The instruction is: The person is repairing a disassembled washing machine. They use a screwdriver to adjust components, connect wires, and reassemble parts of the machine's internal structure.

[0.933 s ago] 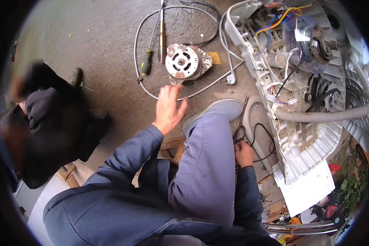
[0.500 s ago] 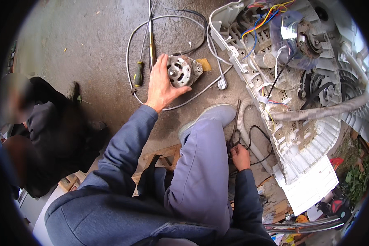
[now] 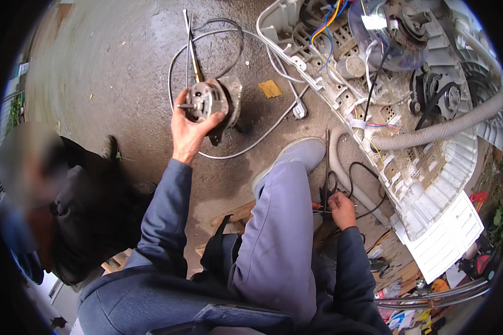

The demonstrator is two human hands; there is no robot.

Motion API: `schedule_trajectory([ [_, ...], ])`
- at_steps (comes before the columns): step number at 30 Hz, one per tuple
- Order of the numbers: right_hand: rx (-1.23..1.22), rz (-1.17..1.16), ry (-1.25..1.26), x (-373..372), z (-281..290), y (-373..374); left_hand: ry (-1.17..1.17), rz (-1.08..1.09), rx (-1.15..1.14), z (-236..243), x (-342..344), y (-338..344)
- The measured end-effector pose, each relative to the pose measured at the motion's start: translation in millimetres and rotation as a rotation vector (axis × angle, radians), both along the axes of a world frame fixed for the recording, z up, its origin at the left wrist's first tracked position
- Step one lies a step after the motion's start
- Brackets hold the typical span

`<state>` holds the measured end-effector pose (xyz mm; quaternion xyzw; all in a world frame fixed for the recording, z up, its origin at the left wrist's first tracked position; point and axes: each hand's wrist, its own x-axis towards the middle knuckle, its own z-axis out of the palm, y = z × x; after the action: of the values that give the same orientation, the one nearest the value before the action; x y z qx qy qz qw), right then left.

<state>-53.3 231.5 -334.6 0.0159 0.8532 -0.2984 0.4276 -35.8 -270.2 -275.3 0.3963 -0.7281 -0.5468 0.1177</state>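
Note:
My left hand [image 3: 189,131] grips a small electric motor [image 3: 209,106] with a metal shaft and slotted housing, tilted and apparently raised off the floor. Its fingers wrap the near left side. To the right of my knee, my right hand [image 3: 341,209] is closed on a thin metal tool [image 3: 354,206]; a slim tip shows at one side, and the fingers hide most of it. Something red [image 3: 316,206] lies just left of that hand. Dark-handled scissors [image 3: 331,180] are right beside its fingers, pointing away from me.
A grey power cable [image 3: 246,154] loops around the motor, ending in a plug [image 3: 299,110]. Behind the motor lies a screwdriver [image 3: 195,64]. An opened white washing-machine body [image 3: 385,162] with a ribbed hose [image 3: 447,137] fills the right. Another person [image 3: 95,206] in dark clothes is at left.
My left hand has gripped the motor, lifted and turned it, and drawn it left, off the yellowish scrap. My right hand now has a thin metal tool showing in it.

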Motion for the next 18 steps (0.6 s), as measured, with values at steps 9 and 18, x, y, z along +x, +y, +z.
schedule_trajectory([
  [9,0.044,0.041,-0.043,-0.7,-13.7,1.0,0.150,0.205,0.021,66.9,42.1,-15.6],
  [18,0.011,0.050,-0.035,-7.6,-1.5,-5.2,-0.020,0.026,-0.068,41.7,74.5,28.6],
])
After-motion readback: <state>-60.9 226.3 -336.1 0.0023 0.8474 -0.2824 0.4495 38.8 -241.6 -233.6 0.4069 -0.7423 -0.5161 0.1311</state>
